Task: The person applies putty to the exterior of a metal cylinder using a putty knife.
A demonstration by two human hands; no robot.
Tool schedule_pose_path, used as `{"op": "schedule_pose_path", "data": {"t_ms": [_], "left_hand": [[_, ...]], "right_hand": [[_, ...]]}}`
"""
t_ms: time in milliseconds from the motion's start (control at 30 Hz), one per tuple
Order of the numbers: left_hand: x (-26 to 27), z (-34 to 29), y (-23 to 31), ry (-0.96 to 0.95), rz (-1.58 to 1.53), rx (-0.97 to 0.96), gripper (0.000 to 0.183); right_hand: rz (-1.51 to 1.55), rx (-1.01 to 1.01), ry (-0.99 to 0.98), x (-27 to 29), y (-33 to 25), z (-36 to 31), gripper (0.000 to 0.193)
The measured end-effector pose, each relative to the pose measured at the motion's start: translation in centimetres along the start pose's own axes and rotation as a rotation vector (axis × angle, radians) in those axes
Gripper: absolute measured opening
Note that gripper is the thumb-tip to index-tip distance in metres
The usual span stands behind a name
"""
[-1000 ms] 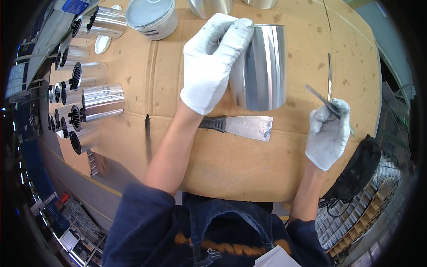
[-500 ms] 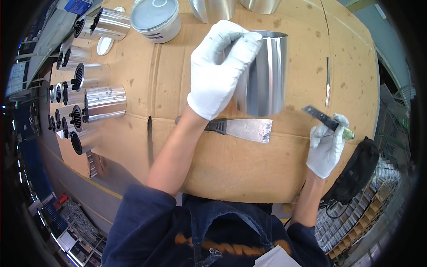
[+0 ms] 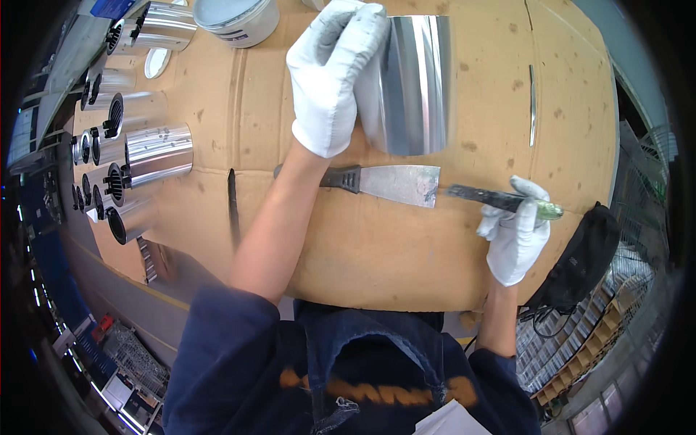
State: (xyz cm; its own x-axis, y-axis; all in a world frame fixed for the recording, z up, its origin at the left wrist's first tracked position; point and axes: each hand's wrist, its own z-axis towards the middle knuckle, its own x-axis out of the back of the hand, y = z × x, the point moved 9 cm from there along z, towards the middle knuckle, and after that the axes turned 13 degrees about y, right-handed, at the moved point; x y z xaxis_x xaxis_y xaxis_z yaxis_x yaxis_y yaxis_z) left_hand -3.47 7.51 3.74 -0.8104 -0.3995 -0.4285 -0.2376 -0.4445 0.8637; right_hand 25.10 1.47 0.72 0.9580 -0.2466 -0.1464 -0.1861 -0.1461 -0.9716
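My left hand, in a white glove, is closed on the upper left rim of a shiny metal cylinder, which it holds upright with a slight tilt. My right hand, gloved too, grips a narrow dark flat tool with a green end; its exact kind I cannot make out. The dark tip points left, toward a putty knife lying on the cardboard-covered table. My left forearm crosses over the putty knife's black handle.
Several metal cylinders with black fittings lie on their sides at the left. A white lidded bucket stands at the back. One thin metal strip lies at the right, and a black pouch hangs by the right edge.
The table view has shifted up and left. My right hand has moved left with the dark tool, which has turned nearly level. The cylinder stays in my left hand, tilted a little more.
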Motion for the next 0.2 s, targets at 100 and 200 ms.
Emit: {"op": "schedule_pose_path", "data": {"t_ms": [100, 200], "left_hand": [[0.06, -0.14, 0.45, -0.014, 0.059, -0.033, 0.020], [-0.02, -0.21, -0.25, -0.025, 0.282, 0.086, 0.030]], "right_hand": [[-0.116, 0.004, -0.055, -0.56, 0.41, -0.73, 0.027], [-0.177, 0.043, -0.043, -0.20, 0.40, -0.93, 0.028]]}}
